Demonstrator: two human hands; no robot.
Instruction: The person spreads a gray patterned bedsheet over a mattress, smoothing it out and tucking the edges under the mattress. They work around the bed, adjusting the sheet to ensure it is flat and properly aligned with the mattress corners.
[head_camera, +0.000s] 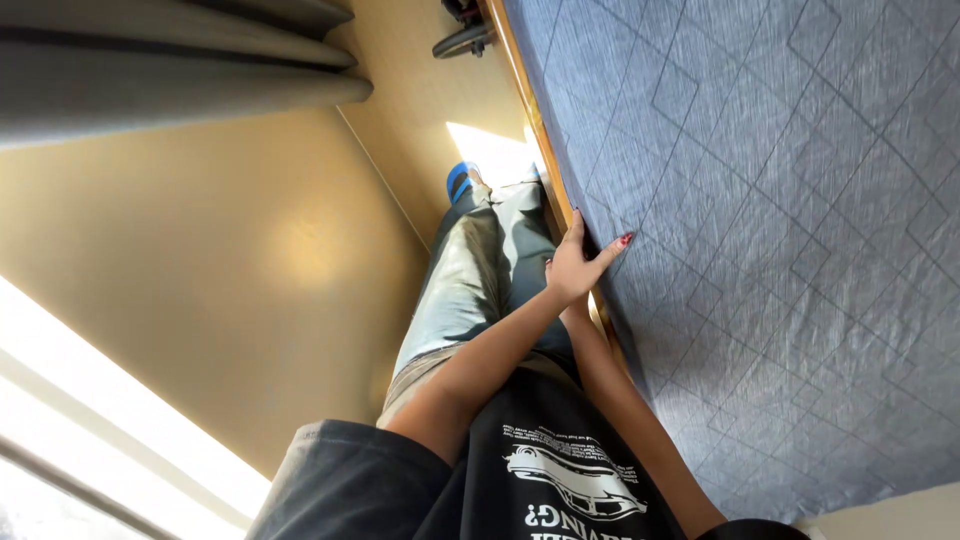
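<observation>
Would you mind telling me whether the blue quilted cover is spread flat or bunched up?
Spread flat: the blue quilted cover lies smooth, without folds, up to the wooden edge, where one hand grips it.

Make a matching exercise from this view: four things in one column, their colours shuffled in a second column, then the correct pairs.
Things:
1. quilted mattress
2. bed frame edge
3. curtain
4. shoe

Colours:
A. grey
B. blue with a white sole
C. dusty blue-grey with stitched diamonds
D. golden brown wood

Pairs: 1-C, 2-D, 3-A, 4-B

The left hand grips the mattress edge; the right hand is hidden beneath it.
</observation>
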